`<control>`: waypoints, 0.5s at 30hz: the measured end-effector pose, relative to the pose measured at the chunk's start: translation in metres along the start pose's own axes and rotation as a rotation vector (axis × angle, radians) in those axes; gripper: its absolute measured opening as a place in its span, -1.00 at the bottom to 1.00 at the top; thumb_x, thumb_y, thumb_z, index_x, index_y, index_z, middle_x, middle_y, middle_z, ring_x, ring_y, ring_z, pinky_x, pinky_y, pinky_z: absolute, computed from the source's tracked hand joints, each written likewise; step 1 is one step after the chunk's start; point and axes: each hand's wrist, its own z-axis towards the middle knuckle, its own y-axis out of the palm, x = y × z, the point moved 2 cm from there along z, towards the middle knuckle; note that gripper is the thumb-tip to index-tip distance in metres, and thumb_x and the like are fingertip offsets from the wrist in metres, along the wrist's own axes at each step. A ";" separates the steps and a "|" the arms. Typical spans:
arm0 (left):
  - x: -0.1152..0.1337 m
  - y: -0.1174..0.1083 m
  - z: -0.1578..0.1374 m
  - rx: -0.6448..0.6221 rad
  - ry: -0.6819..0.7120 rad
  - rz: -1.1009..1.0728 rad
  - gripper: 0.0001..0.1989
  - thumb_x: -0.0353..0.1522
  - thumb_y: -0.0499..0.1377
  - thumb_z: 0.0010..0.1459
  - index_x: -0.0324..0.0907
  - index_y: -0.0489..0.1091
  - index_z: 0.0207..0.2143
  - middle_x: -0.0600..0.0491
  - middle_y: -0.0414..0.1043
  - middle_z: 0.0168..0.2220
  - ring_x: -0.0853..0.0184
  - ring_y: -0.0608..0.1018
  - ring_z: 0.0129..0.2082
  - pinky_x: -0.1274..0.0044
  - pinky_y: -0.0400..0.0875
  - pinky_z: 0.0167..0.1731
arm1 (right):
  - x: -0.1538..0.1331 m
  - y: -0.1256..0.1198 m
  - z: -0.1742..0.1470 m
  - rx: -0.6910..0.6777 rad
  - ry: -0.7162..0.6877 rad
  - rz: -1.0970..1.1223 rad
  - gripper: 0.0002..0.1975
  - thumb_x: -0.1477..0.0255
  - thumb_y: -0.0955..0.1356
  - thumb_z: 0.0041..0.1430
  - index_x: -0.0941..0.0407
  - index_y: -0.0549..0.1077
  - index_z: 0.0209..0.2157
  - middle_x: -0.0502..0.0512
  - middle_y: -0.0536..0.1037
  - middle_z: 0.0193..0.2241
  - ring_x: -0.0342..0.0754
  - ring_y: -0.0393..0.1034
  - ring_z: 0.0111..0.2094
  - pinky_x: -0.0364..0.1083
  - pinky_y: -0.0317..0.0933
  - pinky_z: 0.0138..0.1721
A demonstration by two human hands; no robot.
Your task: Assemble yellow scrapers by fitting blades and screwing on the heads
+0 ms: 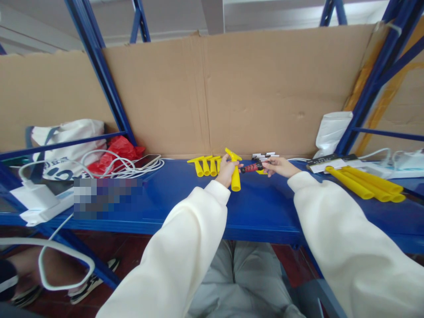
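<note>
My left hand is closed around a yellow plastic T-shaped piece, its hollow-looking tube pointing down toward me. Between my hands lies a red-and-black rod-shaped thing, its left end close to the yellow piece. The fingers of my right hand are closed at its right end; its exact kind is too small to tell. Just left of my left hand, several similar yellow T-shaped pieces stand in a row. Behind the red-and-black thing are several white-and-black sticks, partly hidden.
Long yellow tubes lie on the right of the blue shelf, near a white pouch. On the left are white cables, a red bag and a power strip. A cardboard wall closes the back.
</note>
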 end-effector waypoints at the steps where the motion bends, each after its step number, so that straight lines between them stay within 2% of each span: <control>1: 0.000 0.000 0.000 0.010 -0.004 0.002 -0.42 -0.66 0.09 0.09 -0.11 0.22 0.14 0.00 0.49 -0.14 0.45 0.58 -0.43 0.71 0.32 -0.60 | -0.001 -0.004 0.001 0.065 -0.002 0.021 -0.42 -0.09 0.51 -0.38 0.10 0.39 -0.51 0.03 0.50 -0.68 -0.12 0.33 -0.74 -0.10 0.25 -0.67; 5: -0.001 -0.002 0.001 0.040 -0.063 0.025 -0.42 -0.67 0.08 0.09 -0.16 0.18 0.15 -0.04 0.48 -0.12 0.43 0.59 -0.42 0.71 0.32 -0.61 | -0.002 -0.019 0.002 0.357 -0.042 0.025 -0.40 -0.19 0.42 -0.26 0.06 0.28 -0.52 -0.04 0.38 -0.77 -0.10 0.28 -0.76 -0.10 0.18 -0.70; 9: -0.005 -0.004 0.003 0.053 -0.099 0.059 -0.39 -0.67 0.07 0.11 -0.16 0.14 0.20 -0.06 0.48 -0.10 0.40 0.61 -0.39 0.72 0.29 -0.65 | -0.001 -0.031 -0.001 0.629 -0.134 -0.032 -0.43 -0.20 0.35 -0.14 0.02 0.22 -0.49 -0.12 0.26 -0.81 -0.09 0.25 -0.76 -0.08 0.15 -0.67; 11: -0.008 -0.005 0.004 0.049 -0.113 0.067 -0.36 -0.67 0.09 0.10 -0.16 0.12 0.22 -0.09 0.48 -0.08 0.38 0.62 -0.39 0.71 0.29 -0.66 | -0.002 -0.035 -0.002 0.699 -0.164 -0.016 -0.44 -0.19 0.33 -0.11 0.01 0.20 -0.45 -0.12 0.25 -0.79 -0.06 0.29 -0.72 -0.05 0.19 -0.64; 15: -0.014 -0.005 0.007 -0.032 -0.136 0.081 -0.34 -0.66 0.11 0.08 -0.17 0.12 0.22 -0.11 0.48 -0.07 0.36 0.63 -0.39 0.71 0.31 -0.66 | -0.005 -0.036 -0.001 0.750 -0.191 0.056 -0.44 -0.21 0.31 -0.12 -0.01 0.16 -0.45 -0.12 0.22 -0.77 0.04 0.41 -0.62 -0.01 0.25 -0.59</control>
